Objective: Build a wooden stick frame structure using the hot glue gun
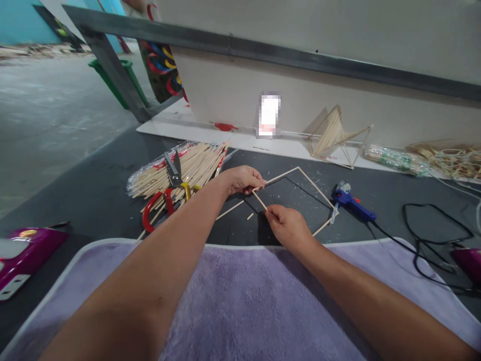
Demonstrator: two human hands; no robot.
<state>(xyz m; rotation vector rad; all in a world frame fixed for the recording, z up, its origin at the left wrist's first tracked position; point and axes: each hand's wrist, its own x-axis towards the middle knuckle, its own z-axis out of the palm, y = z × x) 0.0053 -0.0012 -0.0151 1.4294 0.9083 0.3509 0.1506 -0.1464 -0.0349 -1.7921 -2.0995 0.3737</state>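
Note:
Thin wooden sticks joined at corners form an angular stick frame (pixel 314 186) over the dark table. My left hand (pixel 243 179) pinches it near its left corner. My right hand (pixel 284 220) grips the short stick running down from that corner. On the right, the frame's far corner lies by the nozzle of a blue hot glue gun (pixel 353 204). A loose stick (pixel 230 210) and a small cut piece (pixel 250 217) lie beneath and left of my hands. Scissors (pixel 173 173) with red and yellow handles rest on a bundle of sticks (pixel 203 163) beyond my left forearm.
A finished-looking stick structure (pixel 334 135) stands at the back, right of a propped phone (pixel 269 115). Plastic-wrapped material (pixel 396 159) and tangled fibres (pixel 451 155) lie far right. A black cord (pixel 406 245) trails rightward. A purple device (pixel 32 255) sits left; a lilac towel (pixel 240 301) covers the front.

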